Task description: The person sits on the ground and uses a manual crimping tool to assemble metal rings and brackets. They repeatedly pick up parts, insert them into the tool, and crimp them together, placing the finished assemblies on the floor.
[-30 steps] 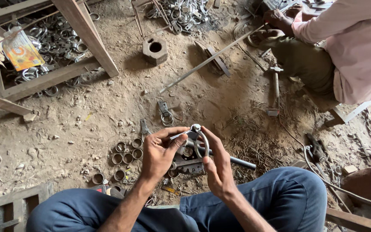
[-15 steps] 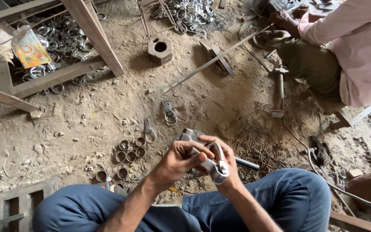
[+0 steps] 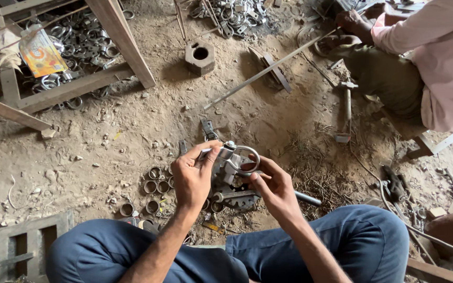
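Observation:
I sit on a dirt floor, my knees in blue trousers at the bottom of the head view. Both hands hold a shiny metal clamp ring (image 3: 239, 157) in front of me. My left hand (image 3: 192, 175) pinches its bolt end between thumb and fingers. My right hand (image 3: 271, 186) grips the loop from the lower right. Under the hands lies a dark toothed metal part with a long rod (image 3: 247, 195). Several short metal rings (image 3: 153, 188) lie on the ground to the left of my left hand.
Another person in a pink shirt (image 3: 441, 57) sits at the upper right, a hand (image 3: 355, 21) near the ground. A hexagonal block (image 3: 200, 55), a long flat bar (image 3: 263, 73), a hammer (image 3: 346, 105) and a wooden frame (image 3: 74, 86) around piled clamps lie on the dirt.
The clamp ring has been turned and raised between my hands. The camera view has shifted slightly, so the ground objects sit lower in the picture.

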